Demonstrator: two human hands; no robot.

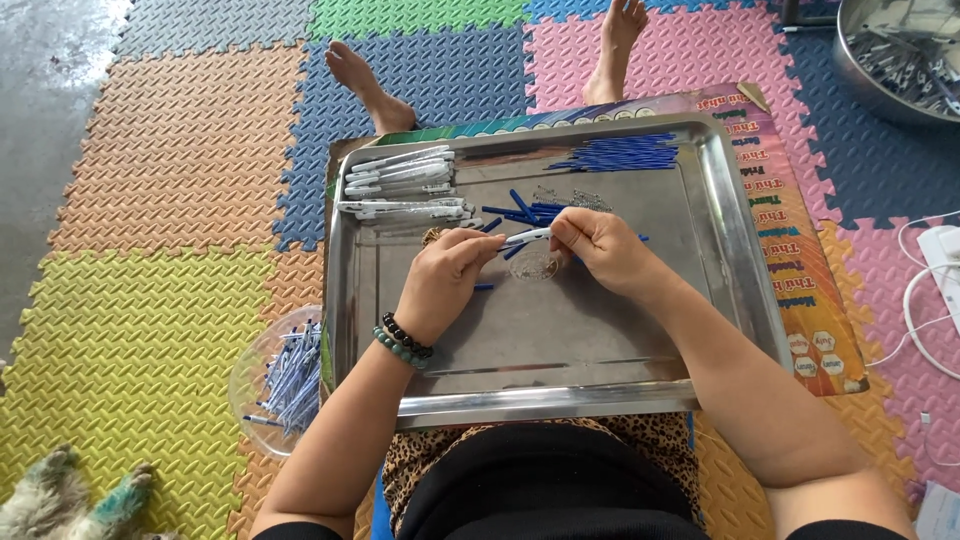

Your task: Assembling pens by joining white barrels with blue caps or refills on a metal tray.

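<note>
A large steel tray (600, 350) rests on my lap. Over its middle, my left hand (445, 280) and my right hand (600, 245) together hold a white pen barrel (527, 237) by its two ends. Just behind the hands lies a loose heap of short blue pen parts (525, 212). A bundle of thin blue refills (625, 153) lies along the tray's far edge. White pen barrels (400, 180) are stacked at the far left corner. A few small metal springs (575, 198) lie near the heap.
A clear bowl (280, 380) with several blue-and-white pens stands on the foam mat left of the tray. A metal basin (900, 55) of parts sits at the top right. White cables (930, 290) lie at the right. A furry animal's paws (70, 490) show at bottom left.
</note>
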